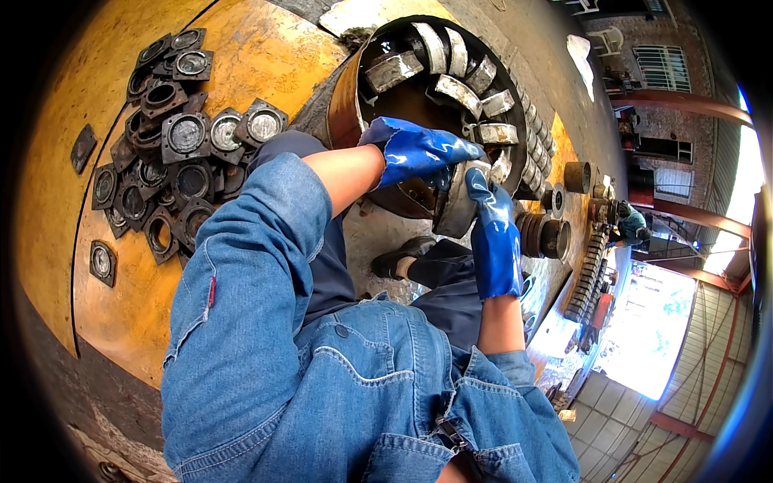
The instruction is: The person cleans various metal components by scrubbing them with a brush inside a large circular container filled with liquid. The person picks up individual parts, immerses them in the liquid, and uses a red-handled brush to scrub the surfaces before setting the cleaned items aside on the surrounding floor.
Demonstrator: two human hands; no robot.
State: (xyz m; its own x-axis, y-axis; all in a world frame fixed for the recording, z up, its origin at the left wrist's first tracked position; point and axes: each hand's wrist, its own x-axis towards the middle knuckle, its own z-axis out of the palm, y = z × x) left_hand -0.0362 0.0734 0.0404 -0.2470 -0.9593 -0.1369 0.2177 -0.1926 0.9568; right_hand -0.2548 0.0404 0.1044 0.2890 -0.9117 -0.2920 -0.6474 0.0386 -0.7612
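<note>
Both my hands wear shiny blue rubber gloves. A grey curved metal segment (457, 208) is held tilted over the near rim of a round metal drum (345, 101). My right hand (493, 233) grips its right side, thumb and fingers closed round the upper end. From the left, my left hand (420, 153) reaches across the drum, its fingers bent over the segment's top; their tips are partly hidden. Brown liquid (403, 109) stands in the drum. Several similar wet segments (459, 94) lie in a ring inside it, towards the far and right side.
Square metal flanges with round centres (185, 135) lie heaped on the yellow floor plates (266, 48) at left. Rows of curved segments (535, 145) and metal rings (554, 239) stand right of the drum. A person (632, 224) bends over farther right. My shoe (403, 256) is below the drum.
</note>
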